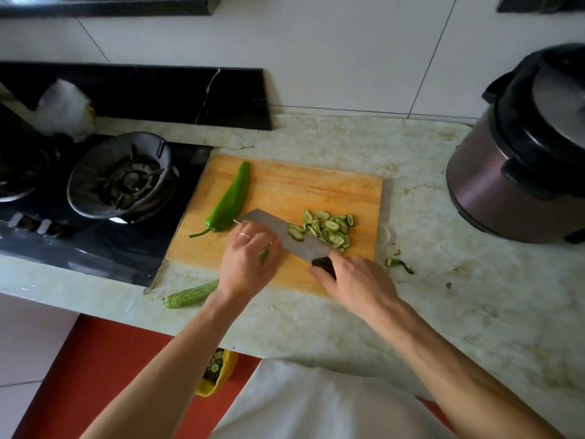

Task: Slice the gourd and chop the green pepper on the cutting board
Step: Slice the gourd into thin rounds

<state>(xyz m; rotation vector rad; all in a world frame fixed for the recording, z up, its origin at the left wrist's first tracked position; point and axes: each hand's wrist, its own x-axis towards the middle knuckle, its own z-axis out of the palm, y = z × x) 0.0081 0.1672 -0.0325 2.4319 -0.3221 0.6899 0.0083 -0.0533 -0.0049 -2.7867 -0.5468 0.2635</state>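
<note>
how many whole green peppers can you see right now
1. A single whole green pepper lies on the left part of the cutting board, stem toward the person. The left hand covers some board, so a small piece could be hidden.

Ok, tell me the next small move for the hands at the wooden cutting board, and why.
Probably press the broad steel cleaver down for another slice. The right hand grips its dark handle, the blade sits against the left hand, which holds the long pale green striped gourd. A pile of cut gourd slices lies beyond the blade; the long green pepper on the wooden cutting board is whole.
</note>
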